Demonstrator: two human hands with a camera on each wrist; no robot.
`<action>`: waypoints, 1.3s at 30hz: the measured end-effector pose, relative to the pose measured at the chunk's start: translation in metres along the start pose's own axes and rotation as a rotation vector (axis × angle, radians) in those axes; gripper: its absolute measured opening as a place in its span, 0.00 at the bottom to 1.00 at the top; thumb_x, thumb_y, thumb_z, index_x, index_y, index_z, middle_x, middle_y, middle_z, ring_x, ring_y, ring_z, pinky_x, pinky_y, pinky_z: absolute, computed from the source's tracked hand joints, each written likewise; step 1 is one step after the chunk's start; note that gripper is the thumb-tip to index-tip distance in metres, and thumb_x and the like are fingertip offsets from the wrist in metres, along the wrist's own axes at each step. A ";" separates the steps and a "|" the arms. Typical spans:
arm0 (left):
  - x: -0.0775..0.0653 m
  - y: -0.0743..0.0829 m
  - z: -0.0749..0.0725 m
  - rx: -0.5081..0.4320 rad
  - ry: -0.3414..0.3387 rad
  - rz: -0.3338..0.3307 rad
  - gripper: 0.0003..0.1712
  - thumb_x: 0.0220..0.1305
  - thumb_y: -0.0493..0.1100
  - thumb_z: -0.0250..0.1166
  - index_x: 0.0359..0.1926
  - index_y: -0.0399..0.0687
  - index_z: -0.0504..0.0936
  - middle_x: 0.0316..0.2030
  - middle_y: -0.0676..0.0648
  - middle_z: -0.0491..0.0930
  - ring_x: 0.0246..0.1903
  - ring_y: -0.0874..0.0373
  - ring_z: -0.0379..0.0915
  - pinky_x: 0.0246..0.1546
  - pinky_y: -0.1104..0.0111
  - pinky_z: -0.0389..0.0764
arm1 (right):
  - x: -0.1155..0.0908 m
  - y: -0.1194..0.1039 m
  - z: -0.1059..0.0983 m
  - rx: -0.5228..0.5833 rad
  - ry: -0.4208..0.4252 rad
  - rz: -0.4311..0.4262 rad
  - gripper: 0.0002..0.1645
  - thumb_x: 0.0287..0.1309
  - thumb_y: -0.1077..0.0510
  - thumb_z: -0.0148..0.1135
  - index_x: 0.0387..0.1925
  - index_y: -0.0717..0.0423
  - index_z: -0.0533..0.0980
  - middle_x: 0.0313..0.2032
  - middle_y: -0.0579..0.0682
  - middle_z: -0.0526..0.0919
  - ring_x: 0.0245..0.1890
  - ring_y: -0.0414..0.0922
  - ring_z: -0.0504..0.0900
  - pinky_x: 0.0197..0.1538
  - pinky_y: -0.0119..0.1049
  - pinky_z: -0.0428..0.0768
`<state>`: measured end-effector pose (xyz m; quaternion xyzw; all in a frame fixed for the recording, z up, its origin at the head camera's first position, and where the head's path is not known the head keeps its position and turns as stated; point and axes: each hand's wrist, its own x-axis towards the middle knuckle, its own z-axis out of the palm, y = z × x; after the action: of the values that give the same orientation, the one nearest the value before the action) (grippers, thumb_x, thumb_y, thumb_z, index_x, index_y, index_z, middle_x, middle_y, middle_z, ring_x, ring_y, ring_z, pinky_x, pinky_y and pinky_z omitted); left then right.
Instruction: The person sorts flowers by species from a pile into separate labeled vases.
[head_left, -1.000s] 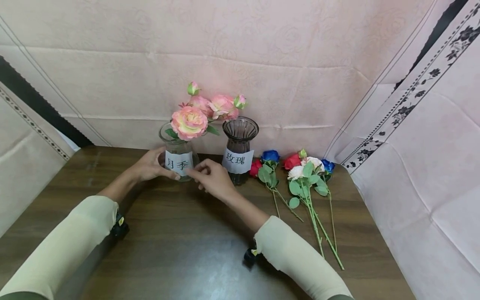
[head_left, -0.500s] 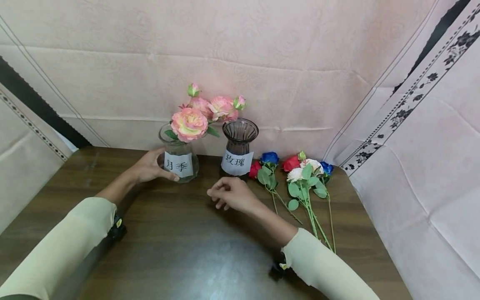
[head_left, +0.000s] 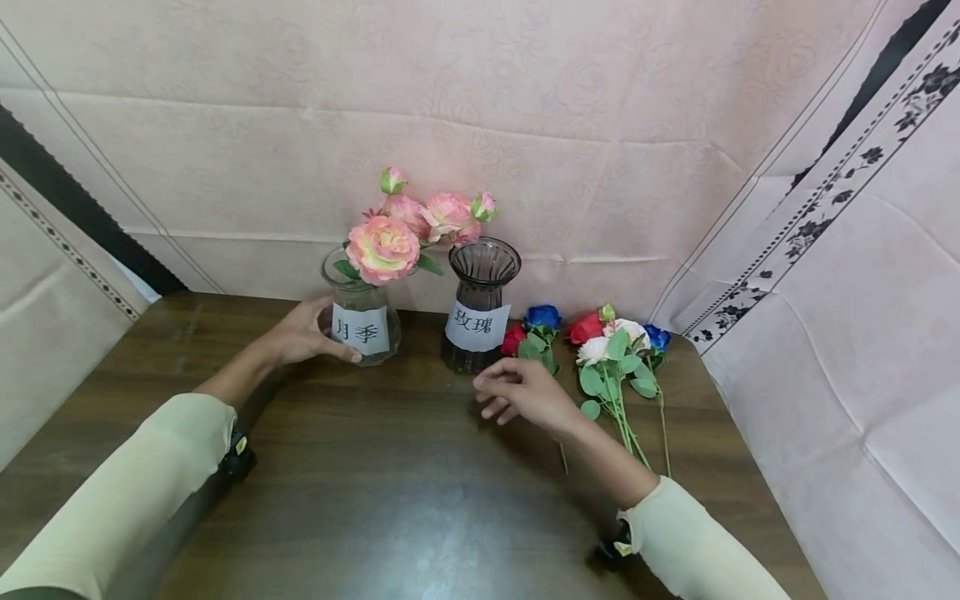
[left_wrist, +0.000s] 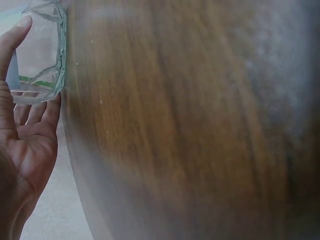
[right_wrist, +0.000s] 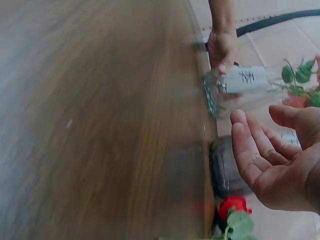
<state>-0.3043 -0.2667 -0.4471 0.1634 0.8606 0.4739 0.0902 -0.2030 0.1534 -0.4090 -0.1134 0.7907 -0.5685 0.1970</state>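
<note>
Gripping clear vase (head_left: 363, 312) near desk's (head_left: 337, 475) back edge with left hand (head_left: 303, 333), with fingers (left_wrist: 51, 116) curled round its lower body. Hovering with right hand (head_left: 528, 396), with fingers loosely bent, just in front of dark vase (head_left: 480, 293), beside loose flowers (head_left: 617, 344) toward desk's right edge.
</note>
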 end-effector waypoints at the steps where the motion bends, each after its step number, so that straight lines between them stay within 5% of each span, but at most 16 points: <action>1: 0.000 0.000 0.000 -0.001 0.001 -0.001 0.58 0.53 0.43 0.92 0.81 0.47 0.71 0.69 0.39 0.84 0.71 0.40 0.81 0.76 0.46 0.76 | -0.002 0.001 -0.004 0.012 0.006 0.008 0.24 0.81 0.53 0.68 0.62 0.70 0.82 0.52 0.73 0.91 0.37 0.47 0.96 0.46 0.52 0.95; 10: 0.000 -0.002 0.000 -0.006 0.000 -0.007 0.56 0.53 0.43 0.92 0.80 0.47 0.72 0.68 0.38 0.85 0.71 0.40 0.80 0.76 0.47 0.75 | -0.020 0.006 -0.039 0.066 0.072 0.020 0.23 0.84 0.57 0.64 0.65 0.73 0.80 0.54 0.73 0.91 0.37 0.46 0.96 0.42 0.43 0.95; 20: -0.001 0.000 0.001 0.021 0.019 -0.011 0.56 0.52 0.44 0.93 0.79 0.45 0.73 0.65 0.40 0.88 0.66 0.46 0.82 0.64 0.73 0.76 | -0.044 0.015 -0.078 0.066 0.111 0.095 0.26 0.86 0.54 0.60 0.69 0.72 0.78 0.50 0.59 0.94 0.41 0.44 0.96 0.47 0.40 0.94; 39: -0.001 -0.001 0.001 -0.001 0.010 -0.004 0.56 0.54 0.44 0.92 0.80 0.45 0.73 0.67 0.39 0.87 0.69 0.43 0.82 0.63 0.75 0.78 | -0.079 0.053 -0.132 0.061 0.188 0.206 0.25 0.87 0.54 0.59 0.70 0.70 0.77 0.47 0.48 0.93 0.42 0.40 0.94 0.47 0.36 0.93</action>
<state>-0.3034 -0.2670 -0.4489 0.1593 0.8610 0.4751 0.0872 -0.1879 0.3159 -0.4083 0.0282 0.7956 -0.5769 0.1827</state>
